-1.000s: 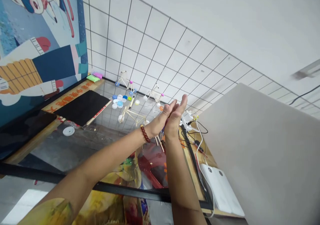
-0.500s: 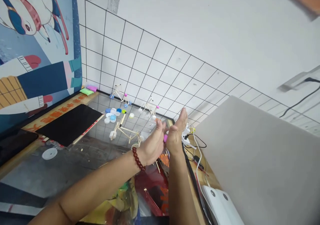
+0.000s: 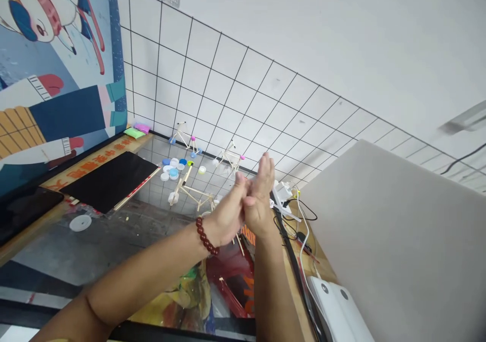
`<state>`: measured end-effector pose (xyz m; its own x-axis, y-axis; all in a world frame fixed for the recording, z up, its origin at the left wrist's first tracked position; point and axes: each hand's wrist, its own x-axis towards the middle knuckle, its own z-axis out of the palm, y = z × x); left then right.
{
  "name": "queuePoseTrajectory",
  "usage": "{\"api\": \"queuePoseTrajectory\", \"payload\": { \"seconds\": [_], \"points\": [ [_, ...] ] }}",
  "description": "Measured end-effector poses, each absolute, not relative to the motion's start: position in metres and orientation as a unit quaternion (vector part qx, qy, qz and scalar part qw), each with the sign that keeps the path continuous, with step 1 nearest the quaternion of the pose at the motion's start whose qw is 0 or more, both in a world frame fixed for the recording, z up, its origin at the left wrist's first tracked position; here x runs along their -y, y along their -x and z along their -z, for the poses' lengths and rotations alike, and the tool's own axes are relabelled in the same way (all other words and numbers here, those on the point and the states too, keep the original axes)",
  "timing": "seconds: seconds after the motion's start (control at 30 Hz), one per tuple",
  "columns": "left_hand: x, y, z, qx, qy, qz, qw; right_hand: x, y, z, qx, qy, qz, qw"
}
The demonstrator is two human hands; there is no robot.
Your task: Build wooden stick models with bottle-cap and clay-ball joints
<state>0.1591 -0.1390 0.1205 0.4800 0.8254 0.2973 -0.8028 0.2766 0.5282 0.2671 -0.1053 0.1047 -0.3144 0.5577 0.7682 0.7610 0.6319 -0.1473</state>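
Note:
My left hand (image 3: 229, 211), with a dark red bead bracelet (image 3: 205, 238) at its wrist, presses palm to palm against my right hand (image 3: 260, 203). Fingers on both are stretched upward. A small pink lump, like modelling clay, lies between the palms; it showed a moment ago and is now covered. Beyond the left hand stands a frame of thin wooden sticks (image 3: 197, 198) with white round ends, partly hidden by that hand. Two similar stick frames with pink and blue lumps, one in the middle (image 3: 229, 156) and one farther left (image 3: 184, 137), stand near the wire grid.
Several blue and white bottle caps (image 3: 173, 173) lie beside a black sheet (image 3: 110, 181). A white lid (image 3: 80, 223) is at left, near a dark phone-like slab (image 3: 26, 213). Green and pink packets (image 3: 135, 132) sit in the back corner. White cables (image 3: 302, 241) run along the right.
My palms have closed together and slid against each other, covering the pink lump that showed between them. The head view has shifted slightly.

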Motion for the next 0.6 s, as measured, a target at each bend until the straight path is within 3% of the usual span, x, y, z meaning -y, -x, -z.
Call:
{"api": "queuePoseTrajectory", "payload": {
  "seconds": [0.17,0.4,0.6],
  "points": [
    [0.125,-0.141,-0.135,-0.042,-0.319,-0.567,0.758,0.134,-0.223,-0.109,0.849,0.367,0.129,0.358],
    [0.149,-0.179,-0.103,-0.081,-0.364,-0.496,0.784,0.118,-0.255,-0.11,0.732,0.408,0.024,0.545],
    [0.153,-0.156,-0.126,-0.098,-0.409,-0.5,0.757,0.094,-0.282,-0.095,0.756,0.425,0.031,0.497]
  ]
}}
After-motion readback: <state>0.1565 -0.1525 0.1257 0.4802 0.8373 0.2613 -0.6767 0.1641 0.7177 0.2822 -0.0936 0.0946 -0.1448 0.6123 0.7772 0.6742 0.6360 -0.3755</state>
